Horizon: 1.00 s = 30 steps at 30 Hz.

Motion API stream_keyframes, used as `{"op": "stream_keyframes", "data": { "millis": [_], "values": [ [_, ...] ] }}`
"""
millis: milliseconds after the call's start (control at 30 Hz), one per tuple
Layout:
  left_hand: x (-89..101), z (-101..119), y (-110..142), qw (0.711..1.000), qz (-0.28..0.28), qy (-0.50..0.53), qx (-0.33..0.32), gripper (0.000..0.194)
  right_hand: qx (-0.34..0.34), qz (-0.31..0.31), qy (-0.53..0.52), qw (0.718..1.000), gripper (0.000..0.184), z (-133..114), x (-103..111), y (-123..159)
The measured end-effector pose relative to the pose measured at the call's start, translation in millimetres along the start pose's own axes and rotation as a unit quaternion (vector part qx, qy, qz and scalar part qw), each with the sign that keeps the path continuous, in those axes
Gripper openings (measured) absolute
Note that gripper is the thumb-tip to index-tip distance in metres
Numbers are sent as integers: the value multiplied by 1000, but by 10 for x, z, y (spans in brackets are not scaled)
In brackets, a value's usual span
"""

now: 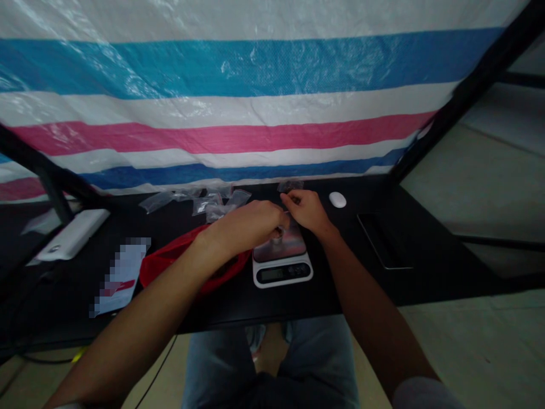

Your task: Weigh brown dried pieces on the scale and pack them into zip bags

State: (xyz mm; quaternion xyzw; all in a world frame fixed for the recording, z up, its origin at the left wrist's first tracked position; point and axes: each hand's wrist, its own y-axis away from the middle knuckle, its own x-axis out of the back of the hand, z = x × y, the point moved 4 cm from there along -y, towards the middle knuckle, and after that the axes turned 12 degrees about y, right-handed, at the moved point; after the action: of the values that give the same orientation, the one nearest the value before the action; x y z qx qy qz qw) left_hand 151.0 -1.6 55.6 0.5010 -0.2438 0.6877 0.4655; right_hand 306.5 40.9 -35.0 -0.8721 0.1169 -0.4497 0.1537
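My left hand [259, 220] is closed above the steel plate of a small digital scale [281, 275]. Its fingers curl downward over something small, shiny and partly see-through, too hidden to name. Just to the right, my right hand [305, 209] has its thumb and fingers drawn together at the plate's far right corner; what lies between them cannot be made out. A clear plastic bag [290, 186] lies just behind it. Under my left forearm is a red fabric pouch or bag [170, 250], partly covered by the arm.
Several small clear zip bags [207, 203] lie behind my left hand. A white computer mouse [338, 199] and a dark tablet [383, 241] are on the right of the black table [327, 301]. To the left are a printed packet [121, 278] and a white device [74, 234]. Striped sheeting hangs behind.
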Motion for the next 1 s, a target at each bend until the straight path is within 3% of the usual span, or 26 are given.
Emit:
{"op": "stream_keyframes", "data": {
  "millis": [167,367,1000],
  "values": [
    [-53,-53,-6,999,-8,46,-28,27,13,-2,3,1000,36,-19,16,1],
    [-62,-99,38,993,30,85,-70,28,17,-10,15,1000,37,-41,34,11],
    [-224,-295,56,974,100,180,-99,13,31,-36,29,998,37,-40,-13,24]
  ]
}}
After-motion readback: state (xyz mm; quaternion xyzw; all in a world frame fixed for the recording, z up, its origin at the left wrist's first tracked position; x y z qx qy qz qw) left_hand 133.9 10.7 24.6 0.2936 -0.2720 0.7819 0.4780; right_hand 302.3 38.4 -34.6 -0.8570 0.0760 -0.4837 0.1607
